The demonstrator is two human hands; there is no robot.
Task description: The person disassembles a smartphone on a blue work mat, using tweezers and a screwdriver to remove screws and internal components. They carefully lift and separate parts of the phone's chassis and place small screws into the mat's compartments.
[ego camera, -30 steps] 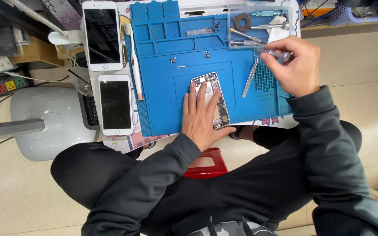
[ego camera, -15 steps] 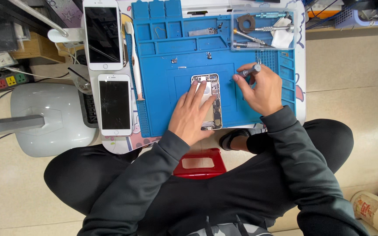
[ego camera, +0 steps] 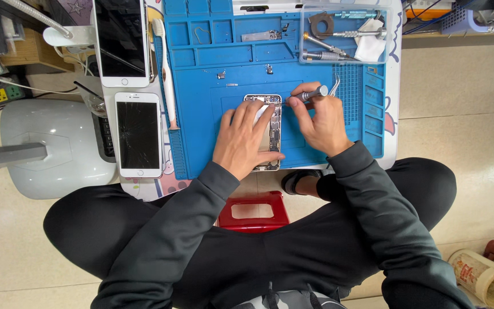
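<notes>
An opened phone body [ego camera: 270,123] with its inner parts showing lies on a blue work mat [ego camera: 201,114]. My left hand [ego camera: 244,140] lies flat on the phone and pins it down, fingers spread over its left side. My right hand [ego camera: 318,120] grips a small grey screwdriver [ego camera: 307,95], its tip pointing at the phone's upper right edge. Thin metal tweezers [ego camera: 336,84] lie on the mat just beyond my right hand.
Two white phones [ego camera: 120,40] [ego camera: 138,134] lie left of the mat, the nearer one with a cracked screen. A clear tray [ego camera: 344,34] at top right holds several tools. A white brush [ego camera: 164,63] lies along the mat's left edge. A red stool [ego camera: 253,210] shows below.
My right hand has come from the tool tray at the mat's right down to the phone, carrying the screwdriver. My left hand has stayed on the phone. The view has moved closer.
</notes>
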